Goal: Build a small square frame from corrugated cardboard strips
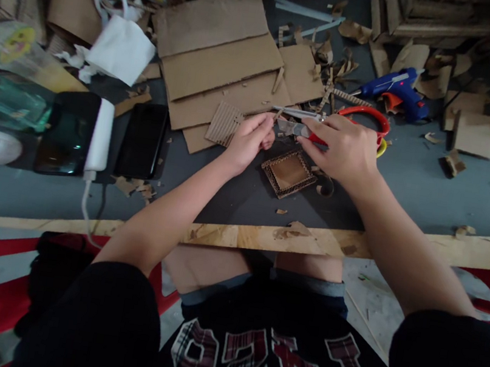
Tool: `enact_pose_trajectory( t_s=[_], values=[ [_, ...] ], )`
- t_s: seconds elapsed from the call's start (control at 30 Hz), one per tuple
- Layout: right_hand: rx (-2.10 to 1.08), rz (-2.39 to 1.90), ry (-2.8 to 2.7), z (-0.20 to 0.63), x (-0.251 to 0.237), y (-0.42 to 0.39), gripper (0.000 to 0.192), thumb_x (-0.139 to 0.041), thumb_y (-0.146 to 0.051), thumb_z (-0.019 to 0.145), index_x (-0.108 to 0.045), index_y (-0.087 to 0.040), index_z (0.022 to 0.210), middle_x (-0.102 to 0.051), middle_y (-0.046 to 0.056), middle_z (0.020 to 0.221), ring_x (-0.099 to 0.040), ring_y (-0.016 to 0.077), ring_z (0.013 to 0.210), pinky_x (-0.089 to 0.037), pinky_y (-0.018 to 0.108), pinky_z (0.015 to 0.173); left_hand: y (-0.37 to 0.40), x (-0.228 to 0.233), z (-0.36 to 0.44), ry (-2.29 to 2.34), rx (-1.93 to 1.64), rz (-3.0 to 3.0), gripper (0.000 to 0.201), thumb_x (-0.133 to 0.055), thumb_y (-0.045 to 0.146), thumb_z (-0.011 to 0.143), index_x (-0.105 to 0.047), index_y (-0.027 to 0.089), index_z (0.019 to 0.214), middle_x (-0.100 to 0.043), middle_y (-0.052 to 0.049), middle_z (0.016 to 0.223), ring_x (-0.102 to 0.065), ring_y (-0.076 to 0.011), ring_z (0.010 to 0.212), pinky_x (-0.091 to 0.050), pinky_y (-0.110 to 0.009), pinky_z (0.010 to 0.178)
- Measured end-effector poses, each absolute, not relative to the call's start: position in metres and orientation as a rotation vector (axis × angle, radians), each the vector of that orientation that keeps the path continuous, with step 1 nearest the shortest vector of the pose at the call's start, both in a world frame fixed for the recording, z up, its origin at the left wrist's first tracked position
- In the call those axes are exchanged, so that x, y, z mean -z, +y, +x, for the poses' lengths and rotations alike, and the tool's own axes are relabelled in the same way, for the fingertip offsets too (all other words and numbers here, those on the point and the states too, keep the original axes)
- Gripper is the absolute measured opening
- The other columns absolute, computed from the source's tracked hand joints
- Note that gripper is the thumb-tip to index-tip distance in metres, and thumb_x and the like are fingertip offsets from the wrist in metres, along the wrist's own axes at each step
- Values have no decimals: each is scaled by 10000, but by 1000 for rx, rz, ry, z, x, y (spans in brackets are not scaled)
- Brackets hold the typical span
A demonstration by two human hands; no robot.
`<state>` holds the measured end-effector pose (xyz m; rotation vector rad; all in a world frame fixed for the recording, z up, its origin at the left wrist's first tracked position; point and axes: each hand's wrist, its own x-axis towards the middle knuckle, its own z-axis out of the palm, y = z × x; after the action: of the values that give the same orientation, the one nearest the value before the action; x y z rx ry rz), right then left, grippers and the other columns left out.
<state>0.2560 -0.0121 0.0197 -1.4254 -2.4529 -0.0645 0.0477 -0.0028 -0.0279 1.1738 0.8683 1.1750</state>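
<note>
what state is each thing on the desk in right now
scissors: blades open, gripped by right hand
cardboard strip: pinched in left hand, at the blades
square cardboard frame: flat on the desk, untouched
glue gun: lying on its side
two phones: screens dark, face up
cardboard sheets: flat, overlapping

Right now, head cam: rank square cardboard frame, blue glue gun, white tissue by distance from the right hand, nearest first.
From the right hand, which holds the red scissors:
1. Square cardboard frame: just below-left of the hand, on the grey table.
2. Blue glue gun: up and to the right, among cardboard scraps.
3. White tissue: far left, beyond the cardboard sheets.
</note>
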Motion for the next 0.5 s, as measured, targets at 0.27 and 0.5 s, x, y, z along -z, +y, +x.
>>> enact_pose_trajectory(
  t_s=[0.27, 0.5],
  values=[
    [53, -1434, -2434, 257, -18, -11, 494, -420, -515, 978, -663, -231, 1300, -700, 105, 1025, -617, 221, 840, -365, 313, 651, -2, 37, 43, 989, -1242, 1577, 525, -551, 715, 867, -606, 198, 943, -445, 40, 648, -440, -96, 599, -350, -248, 600],
    [6, -1432, -2443, 259, -20, -10, 482, -461, -519, 963, -667, -230, 1289, -708, 110, 1040, -623, 232, 862, -393, 323, 669, -1, 35, 42, 930, -1208, 1618, 461, -534, 652, 916, -557, 197, 845, -423, 60, 598, -427, -86, 564, -358, -244, 603]
  ],
)
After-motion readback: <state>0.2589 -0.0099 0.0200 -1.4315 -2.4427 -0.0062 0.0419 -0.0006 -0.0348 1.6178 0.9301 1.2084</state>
